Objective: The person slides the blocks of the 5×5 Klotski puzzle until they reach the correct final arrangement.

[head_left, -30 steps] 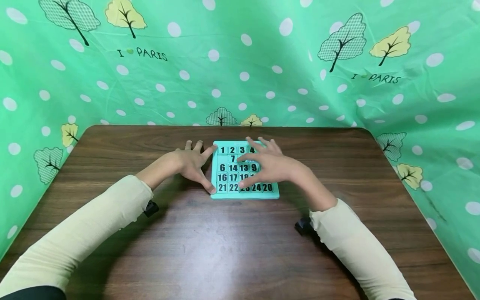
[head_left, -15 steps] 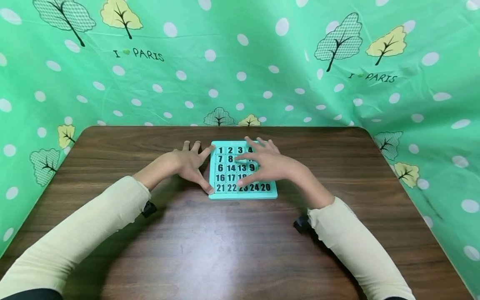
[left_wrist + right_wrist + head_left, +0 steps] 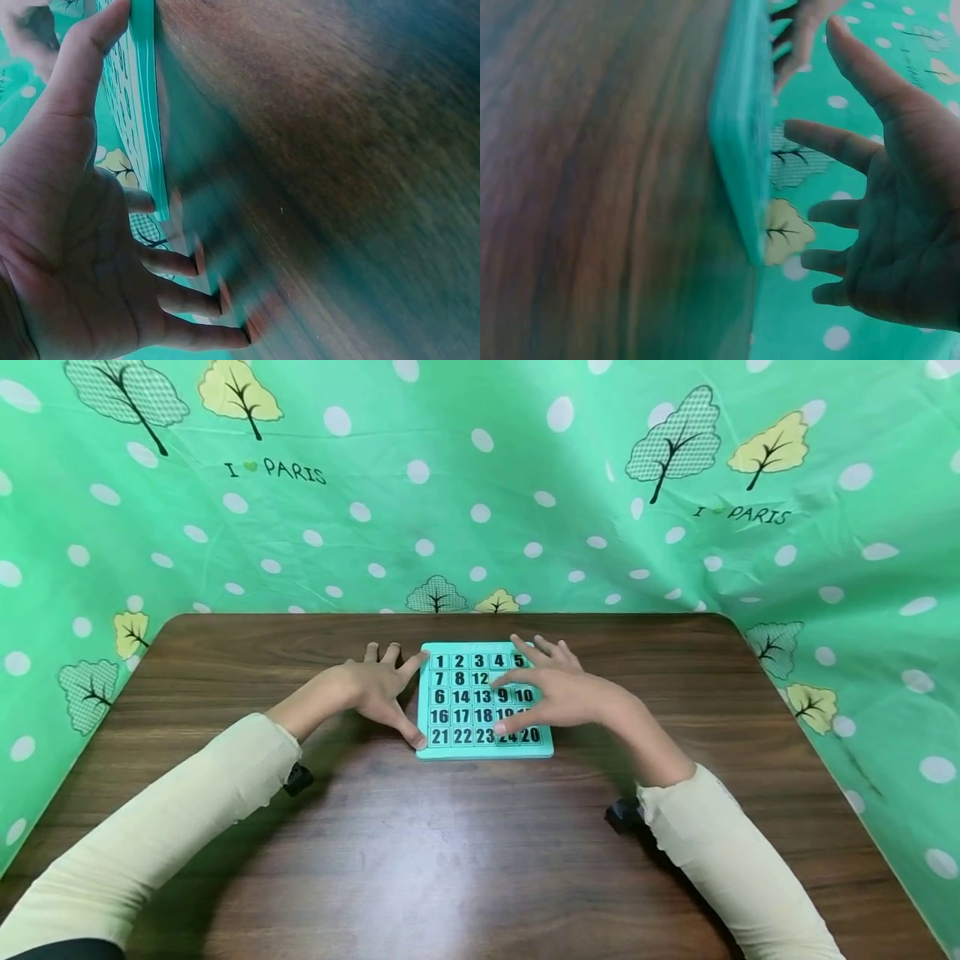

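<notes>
A turquoise number sliding puzzle lies flat on the table, with black numerals on its tiles. My left hand spans its left edge, thumb at the near corner and index finger at the far one. In the left wrist view, the thumb lies against the puzzle's rim while the other fingers spread towards the tabletop. Over the puzzle's right half hovers my right hand, its fingers extended. The index fingertip is just right of tile 12 and hides part of that row; whether it touches a tile I cannot tell.
The brown wooden table has rounded far corners. Behind it and at both sides hangs a green cloth with white dots and printed trees. Dark wrist devices sit under both sleeves.
Tiles 7 and 8 have slid left in the second row, and 12 now shows beside 8. My right hand has shifted right; the left hand keeps its place at the puzzle's edge.
</notes>
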Motion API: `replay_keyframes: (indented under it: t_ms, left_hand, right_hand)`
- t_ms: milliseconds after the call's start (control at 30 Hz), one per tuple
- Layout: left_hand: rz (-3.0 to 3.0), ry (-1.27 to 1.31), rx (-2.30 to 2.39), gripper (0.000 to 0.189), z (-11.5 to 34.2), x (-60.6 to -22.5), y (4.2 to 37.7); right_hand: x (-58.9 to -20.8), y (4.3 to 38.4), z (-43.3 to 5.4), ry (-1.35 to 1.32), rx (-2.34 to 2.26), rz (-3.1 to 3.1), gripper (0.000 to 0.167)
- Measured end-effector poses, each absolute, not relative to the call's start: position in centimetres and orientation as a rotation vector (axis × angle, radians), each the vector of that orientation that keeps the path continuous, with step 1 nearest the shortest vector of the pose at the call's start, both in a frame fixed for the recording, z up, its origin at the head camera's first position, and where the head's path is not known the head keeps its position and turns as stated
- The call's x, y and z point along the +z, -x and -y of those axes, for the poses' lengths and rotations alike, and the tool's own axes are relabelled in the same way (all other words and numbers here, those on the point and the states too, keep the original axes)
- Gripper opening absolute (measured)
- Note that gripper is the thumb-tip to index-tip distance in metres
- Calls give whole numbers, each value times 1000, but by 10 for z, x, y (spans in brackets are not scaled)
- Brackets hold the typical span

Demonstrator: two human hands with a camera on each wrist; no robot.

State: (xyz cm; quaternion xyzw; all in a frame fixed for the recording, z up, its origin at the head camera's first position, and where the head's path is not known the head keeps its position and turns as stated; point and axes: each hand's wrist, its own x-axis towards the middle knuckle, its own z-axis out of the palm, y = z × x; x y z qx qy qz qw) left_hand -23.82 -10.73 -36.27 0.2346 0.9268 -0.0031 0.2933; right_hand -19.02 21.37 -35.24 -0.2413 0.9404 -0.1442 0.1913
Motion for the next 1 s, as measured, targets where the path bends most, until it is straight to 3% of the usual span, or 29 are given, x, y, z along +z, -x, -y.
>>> replay_keyframes:
  t_ms: [400,667,867,1000]
  left_hand:
    - [-2466,-627,-23,157,106,-361,240]
    - [-2462,-625,-17,157,106,-362,239]
    - [-2460,-616,-25,155,108,-362,239]
    - [-2467,-632,-24,157,107,-362,238]
  right_hand:
    - [-355,190,-213,702,-354,-2624,83]
    - [-348,193,-216,673,-375,-2662,62]
    - [-356,198,-198,700,-359,-2637,84]
    - [-354,191,-201,723,-368,-2588,77]
